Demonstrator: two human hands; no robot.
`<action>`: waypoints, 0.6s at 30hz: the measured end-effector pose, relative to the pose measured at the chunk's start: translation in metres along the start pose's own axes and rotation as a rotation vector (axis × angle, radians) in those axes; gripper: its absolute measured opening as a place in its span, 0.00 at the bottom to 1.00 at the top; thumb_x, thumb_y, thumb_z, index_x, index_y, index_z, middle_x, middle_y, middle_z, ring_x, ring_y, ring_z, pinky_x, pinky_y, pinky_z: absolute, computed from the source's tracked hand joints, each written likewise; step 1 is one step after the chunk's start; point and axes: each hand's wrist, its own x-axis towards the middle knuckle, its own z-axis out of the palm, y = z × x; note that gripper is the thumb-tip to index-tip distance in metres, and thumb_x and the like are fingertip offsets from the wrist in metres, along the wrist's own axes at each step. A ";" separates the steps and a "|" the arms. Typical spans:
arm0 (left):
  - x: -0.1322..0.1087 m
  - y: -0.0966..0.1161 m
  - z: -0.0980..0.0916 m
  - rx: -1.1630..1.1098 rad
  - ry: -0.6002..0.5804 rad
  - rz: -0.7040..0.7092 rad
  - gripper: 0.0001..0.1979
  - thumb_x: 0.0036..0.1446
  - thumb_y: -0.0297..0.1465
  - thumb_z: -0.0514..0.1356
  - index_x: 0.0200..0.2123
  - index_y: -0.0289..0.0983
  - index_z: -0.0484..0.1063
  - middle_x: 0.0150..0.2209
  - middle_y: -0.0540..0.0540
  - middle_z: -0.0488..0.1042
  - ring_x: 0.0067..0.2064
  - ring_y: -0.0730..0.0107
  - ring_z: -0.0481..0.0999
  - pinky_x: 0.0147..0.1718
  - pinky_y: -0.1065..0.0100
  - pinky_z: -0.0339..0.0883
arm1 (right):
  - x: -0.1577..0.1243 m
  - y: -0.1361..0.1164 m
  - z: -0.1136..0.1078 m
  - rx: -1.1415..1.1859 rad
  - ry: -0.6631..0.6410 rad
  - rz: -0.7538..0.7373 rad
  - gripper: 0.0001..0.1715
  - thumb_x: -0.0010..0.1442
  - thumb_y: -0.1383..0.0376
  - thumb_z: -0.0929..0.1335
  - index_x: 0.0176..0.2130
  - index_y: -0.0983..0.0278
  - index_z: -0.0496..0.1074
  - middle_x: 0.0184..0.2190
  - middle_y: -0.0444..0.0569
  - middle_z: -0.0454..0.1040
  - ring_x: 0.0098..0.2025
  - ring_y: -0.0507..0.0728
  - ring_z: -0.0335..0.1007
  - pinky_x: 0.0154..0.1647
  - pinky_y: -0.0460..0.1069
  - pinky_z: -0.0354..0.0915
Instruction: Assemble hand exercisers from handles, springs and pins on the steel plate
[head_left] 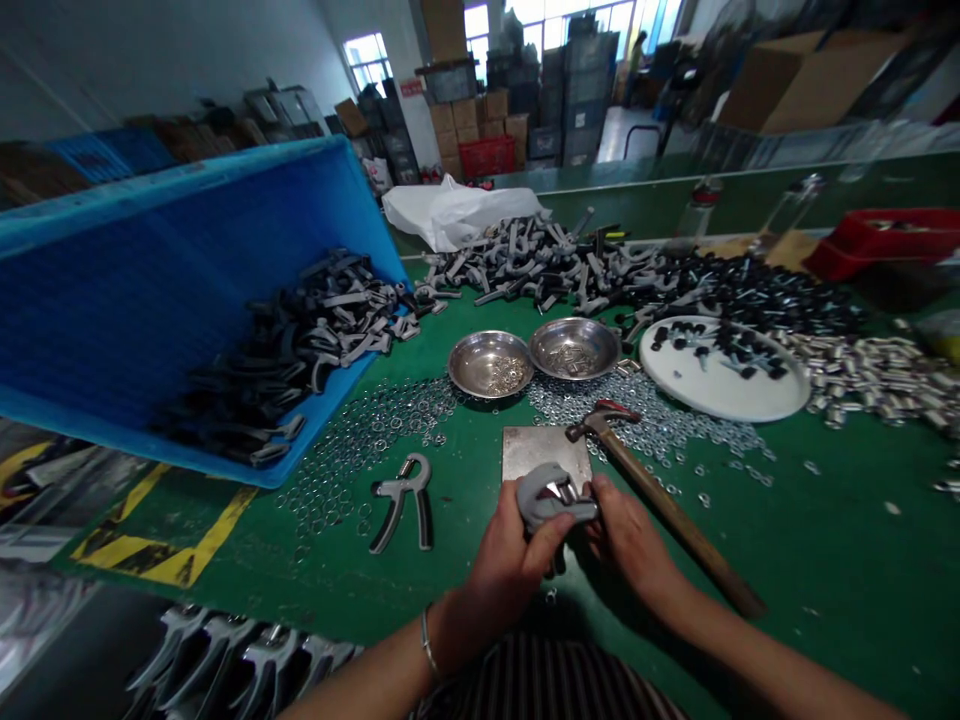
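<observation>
A grey hand gripper (541,492) with a metal spring is held in front of me, just over the near edge of a square metal plate (534,450). My left hand (511,550) is wrapped round its curved body. At its right end my right hand (628,530) has its fingers closed; what they pinch there is hidden. On the table to the left lies another hand gripper (405,500), its two handles spread. A claw hammer (660,490) with a wooden handle rests right of my right hand.
Two metal bowls (491,365) hold small parts, with rings and nuts (360,440) scattered round. A white plate (720,400) carries black-headed bolts. Grey handles fill a tipped blue crate (360,190) and pile up behind the bowls. Metal cylinders (870,380) lie right. Finished-looking grippers (247,660) sit below the table's edge.
</observation>
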 end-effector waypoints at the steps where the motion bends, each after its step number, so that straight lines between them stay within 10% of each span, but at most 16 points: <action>1: 0.001 -0.001 0.002 -0.022 0.043 0.005 0.17 0.64 0.40 0.58 0.51 0.39 0.63 0.44 0.44 0.75 0.45 0.63 0.76 0.44 0.63 0.70 | 0.005 -0.004 -0.001 0.032 0.000 0.005 0.27 0.61 0.41 0.62 0.25 0.57 0.55 0.17 0.36 0.52 0.18 0.49 0.44 0.14 0.44 0.46; 6: 0.007 -0.009 -0.019 0.021 -0.093 0.164 0.20 0.58 0.41 0.64 0.48 0.38 0.66 0.46 0.43 0.74 0.47 0.60 0.74 0.48 0.60 0.66 | 0.006 -0.010 -0.019 0.316 -0.547 0.373 0.31 0.64 0.39 0.60 0.24 0.60 0.55 0.16 0.33 0.48 0.15 0.45 0.34 0.09 0.39 0.40; 10: 0.008 -0.007 -0.046 -0.077 -0.407 0.012 0.19 0.58 0.43 0.64 0.48 0.39 0.69 0.40 0.48 0.73 0.40 0.66 0.73 0.39 0.67 0.66 | -0.013 0.000 -0.036 0.409 -1.012 0.595 0.27 0.62 0.42 0.65 0.38 0.64 0.66 0.20 0.39 0.65 0.14 0.46 0.53 0.06 0.39 0.53; 18: 0.011 0.002 -0.054 -0.027 -0.452 0.023 0.18 0.58 0.42 0.64 0.47 0.40 0.68 0.41 0.49 0.72 0.41 0.66 0.70 0.41 0.66 0.64 | -0.030 -0.021 -0.030 -0.051 -0.818 0.330 0.22 0.68 0.47 0.62 0.37 0.62 0.63 0.23 0.40 0.69 0.17 0.46 0.62 0.15 0.40 0.58</action>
